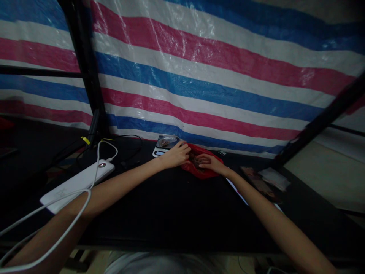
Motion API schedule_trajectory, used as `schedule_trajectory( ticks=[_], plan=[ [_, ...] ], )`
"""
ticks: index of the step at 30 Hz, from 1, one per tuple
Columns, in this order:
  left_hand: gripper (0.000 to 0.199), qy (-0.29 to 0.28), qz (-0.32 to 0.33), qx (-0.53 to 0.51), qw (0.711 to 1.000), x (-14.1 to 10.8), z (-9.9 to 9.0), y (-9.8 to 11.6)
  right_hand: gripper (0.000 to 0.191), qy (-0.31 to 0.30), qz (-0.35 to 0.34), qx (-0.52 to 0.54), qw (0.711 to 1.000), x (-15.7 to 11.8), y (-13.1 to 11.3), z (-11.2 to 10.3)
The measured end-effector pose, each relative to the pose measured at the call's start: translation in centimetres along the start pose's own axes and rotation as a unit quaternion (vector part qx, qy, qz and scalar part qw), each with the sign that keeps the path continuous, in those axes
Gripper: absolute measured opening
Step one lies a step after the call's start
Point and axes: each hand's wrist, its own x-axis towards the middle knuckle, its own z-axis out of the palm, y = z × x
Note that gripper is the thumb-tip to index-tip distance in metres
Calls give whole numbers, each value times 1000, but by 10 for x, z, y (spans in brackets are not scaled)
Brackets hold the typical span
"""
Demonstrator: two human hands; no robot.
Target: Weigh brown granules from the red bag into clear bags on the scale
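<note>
A striped plastic sheet hangs behind my black table; at the table's far side the red bag lies open, beside a small white scale. My left hand curls at the bag's left edge, and my right hand bends its fingers into the mouth over brown pieces; I cannot tell whether either grips anything.
</note>
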Motion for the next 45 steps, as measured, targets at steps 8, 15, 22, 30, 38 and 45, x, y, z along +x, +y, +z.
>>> schedule_trajectory(
  ticks=[8, 15, 22, 30, 38, 45],
  plan=[
    [26, 9, -27, 45, 999, 0, -8, -16, 36, 83, -46, -117, 989, -2, 0, -15],
    [21, 18, -71, 42, 996, -2, -12, -25, 34, 128, -6, -301, 945, -13, -11, -27],
    [33, 16, 87, -35, 996, -2, -14, 6, 41, 137, -22, -359, 923, -20, -22, -19],
    [31, -110, 124, -188, 968, 4, -4, 36, 40, 148, -52, -305, 939, -28, -27, -28],
    [10, -125, 111, -296, 940, -1, 6, 25, 41, 140, -46, -290, 946, -34, -22, -28],
    [9, -119, 118, -277, 946, 1, 3, 27, 42, 130, -35, -271, 953, -35, -30, -32]
  ],
)
